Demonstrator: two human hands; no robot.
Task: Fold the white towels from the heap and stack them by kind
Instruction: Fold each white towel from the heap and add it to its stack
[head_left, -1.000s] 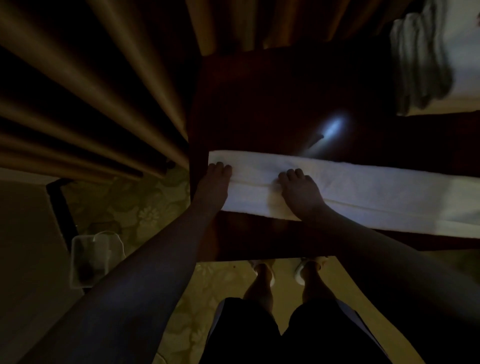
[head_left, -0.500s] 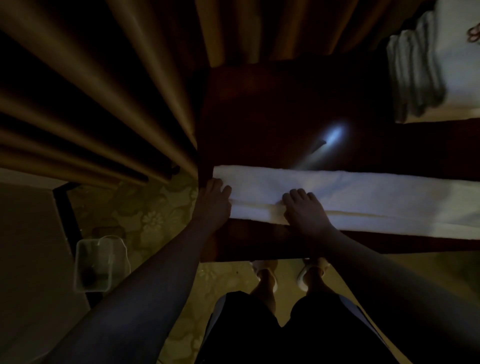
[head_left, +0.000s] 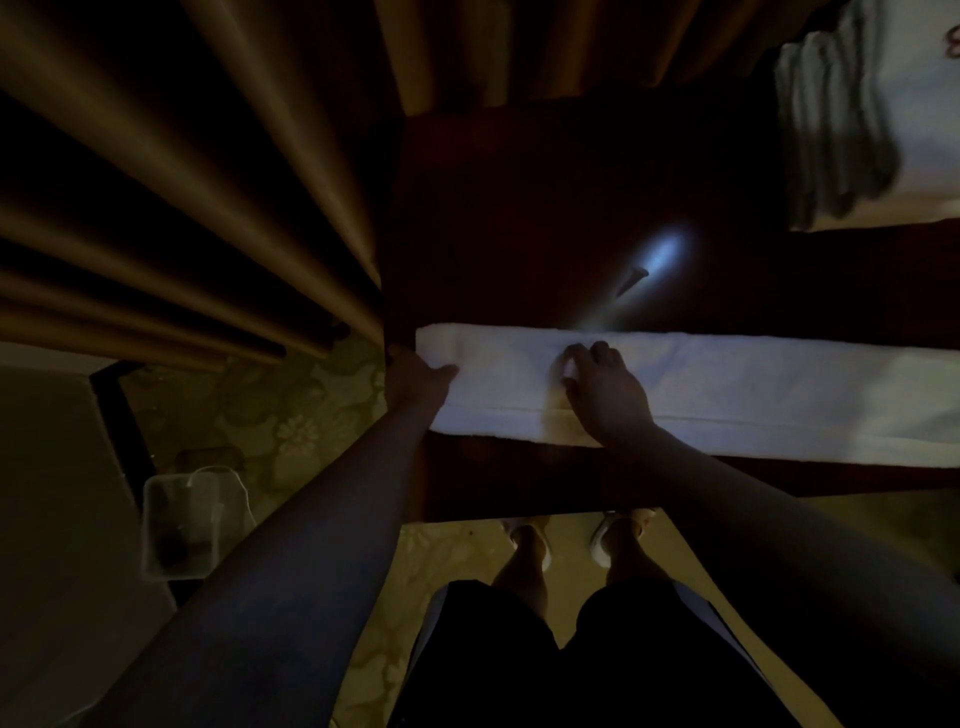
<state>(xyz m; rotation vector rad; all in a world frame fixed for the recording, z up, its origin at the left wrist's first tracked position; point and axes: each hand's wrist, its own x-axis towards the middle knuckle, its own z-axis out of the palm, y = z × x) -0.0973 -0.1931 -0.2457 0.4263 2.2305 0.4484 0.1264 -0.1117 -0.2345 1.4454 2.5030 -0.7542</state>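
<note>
- At far left, curtains (head_left: 182, 197) hang beside the dark tabletop (head_left: 519, 208); a clear bin (head_left: 179, 525) sits on the floor below.
- Left hand (head_left: 415, 376) now grips the towel (head_left: 727, 384) at its left end, thumb lying on top, the other fingers hidden at the edge; half a second ago it lay flat beside that end.
- Right hand (head_left: 602, 389) has slid up the strip, fingers curling and bunching cloth where they pressed flat before.
- Judging by this, smoothing is over and the next cross-fold is starting.
- At far right, the towel runs out of view; a folded stack (head_left: 841, 119) waits behind.
</note>
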